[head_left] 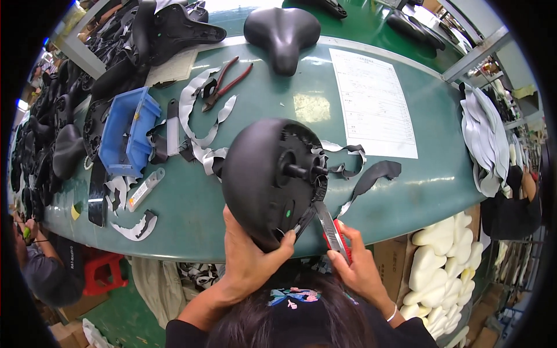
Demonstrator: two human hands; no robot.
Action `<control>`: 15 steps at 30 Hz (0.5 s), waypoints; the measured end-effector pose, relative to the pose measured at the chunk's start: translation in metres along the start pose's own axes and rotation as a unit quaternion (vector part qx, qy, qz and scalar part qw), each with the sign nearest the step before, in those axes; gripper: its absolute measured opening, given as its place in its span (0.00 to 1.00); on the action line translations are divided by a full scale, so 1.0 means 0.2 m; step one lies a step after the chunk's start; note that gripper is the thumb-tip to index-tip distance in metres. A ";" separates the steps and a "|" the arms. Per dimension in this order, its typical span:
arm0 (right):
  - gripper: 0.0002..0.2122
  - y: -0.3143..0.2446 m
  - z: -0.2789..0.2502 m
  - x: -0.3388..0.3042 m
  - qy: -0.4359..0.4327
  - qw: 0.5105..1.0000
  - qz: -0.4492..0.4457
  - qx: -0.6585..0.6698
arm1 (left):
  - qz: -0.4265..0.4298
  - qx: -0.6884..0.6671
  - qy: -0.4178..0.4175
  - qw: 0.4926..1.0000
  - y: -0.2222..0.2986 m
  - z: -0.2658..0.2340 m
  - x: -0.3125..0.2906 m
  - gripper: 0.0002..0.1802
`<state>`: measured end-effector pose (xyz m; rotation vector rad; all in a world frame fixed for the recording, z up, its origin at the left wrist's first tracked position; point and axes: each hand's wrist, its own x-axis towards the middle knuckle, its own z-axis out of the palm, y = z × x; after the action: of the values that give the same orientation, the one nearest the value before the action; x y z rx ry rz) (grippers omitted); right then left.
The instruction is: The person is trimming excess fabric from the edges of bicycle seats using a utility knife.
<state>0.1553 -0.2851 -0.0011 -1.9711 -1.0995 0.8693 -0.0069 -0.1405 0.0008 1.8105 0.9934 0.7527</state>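
Observation:
A black bicycle saddle [246, 168] is tipped up over the near edge of the green table, its underside facing right. My left hand [253, 250] grips it from below, thumb on the lower rim. In my right hand [357, 259] is a red utility knife [335, 233], its blade out and pointing up at the saddle's underside edge. Whether the blade touches the cover is hard to tell. Beyond the saddle, curled offcut strips [194, 107] lie on the table, and a dark strip [371, 178] lies right of it. Red-handled pliers [223, 84] rest among the strips.
A blue bin [129, 132] stands on the left, beside a pile of black saddles [68, 145]. Another saddle [282, 35] sits at the back, left of a printed sheet [374, 104]. White covers [484, 139] hang over the right edge. Cream foam pads [444, 269] fill a box below.

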 end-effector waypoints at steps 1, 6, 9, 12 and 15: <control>0.25 0.00 -0.02 -0.01 -0.028 0.999 0.034 0.014 | 0.004 -0.002 0.002 1.000 -0.01 -0.01 0.01 0.41; 0.27 -0.01 -0.01 0.48 0.154 0.962 -0.226 0.014 | -0.066 -0.065 -0.008 0.996 -0.01 -0.10 0.03 0.39; 0.22 -0.05 0.02 0.67 0.169 0.942 -0.278 -0.084 | -0.076 -0.060 -0.006 0.995 0.00 -0.17 0.04 0.40; 0.13 0.07 -0.33 0.86 0.421 0.887 -0.187 -0.037 | -0.115 -0.174 -0.051 0.977 -0.12 -0.29 0.13 0.41; 0.11 0.19 -0.66 0.96 0.415 0.906 -0.083 0.024 | -0.171 -0.310 -0.101 0.930 -0.11 -0.37 0.33 0.40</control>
<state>0.3579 -0.1638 -0.0033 -1.8667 -0.6980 -0.0729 -0.0426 -0.0466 0.0156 1.1023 0.7875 0.5629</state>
